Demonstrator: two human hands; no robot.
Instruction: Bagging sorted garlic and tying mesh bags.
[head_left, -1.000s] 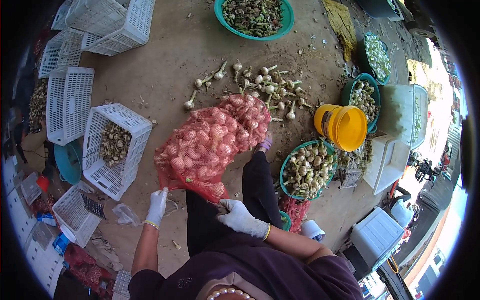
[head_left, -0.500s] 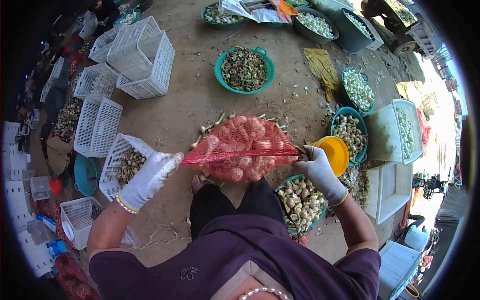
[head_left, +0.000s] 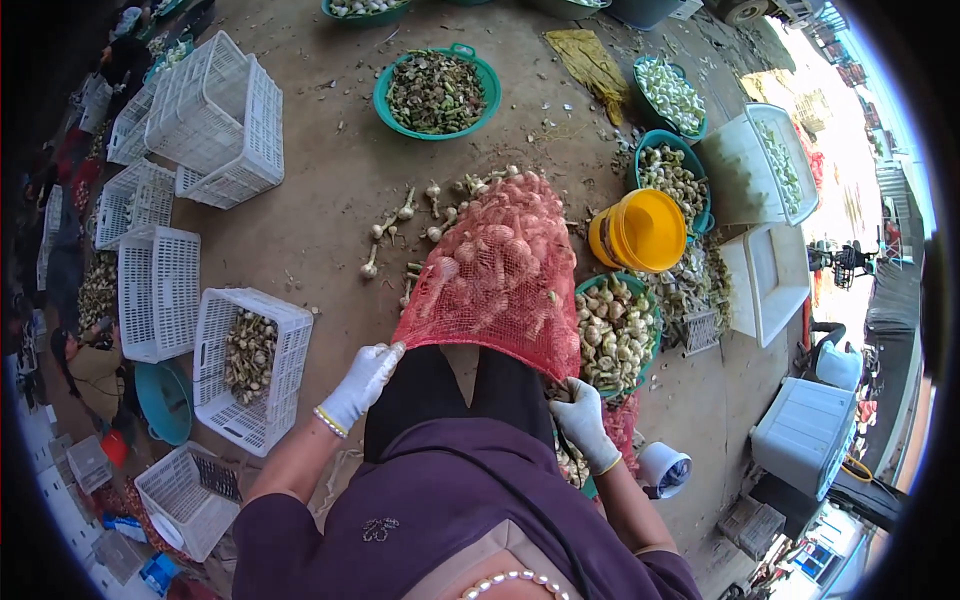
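A red mesh bag (head_left: pixel 495 265) bulging with garlic bulbs lies on the ground in front of my legs. My left hand (head_left: pixel 362 382), in a white work glove, is closed on the bag's near left corner. The near right corner is pinched in my gloved right hand (head_left: pixel 583 424), close to my right thigh. Between the hands the bag's edge is drawn taut toward me. Loose garlic bulbs with stems (head_left: pixel 403 212) are scattered along the bag's far and left sides. A teal basin of garlic (head_left: pixel 612 340) stands just right of the bag.
A yellow bucket (head_left: pixel 640 232) and another garlic basin (head_left: pixel 672 170) stand to the right. Ahead is a teal basin of trimmings (head_left: pixel 437 92). White crates (head_left: pixel 254 365) line the left, some stacked. A white tub (head_left: pixel 765 285) lies farther right.
Both hands have come closer to my body, drawing the bag's edge with them. The bag now stretches out lengthwise, away from me. The whole view has shifted, and loose bulbs behind the bag show more.
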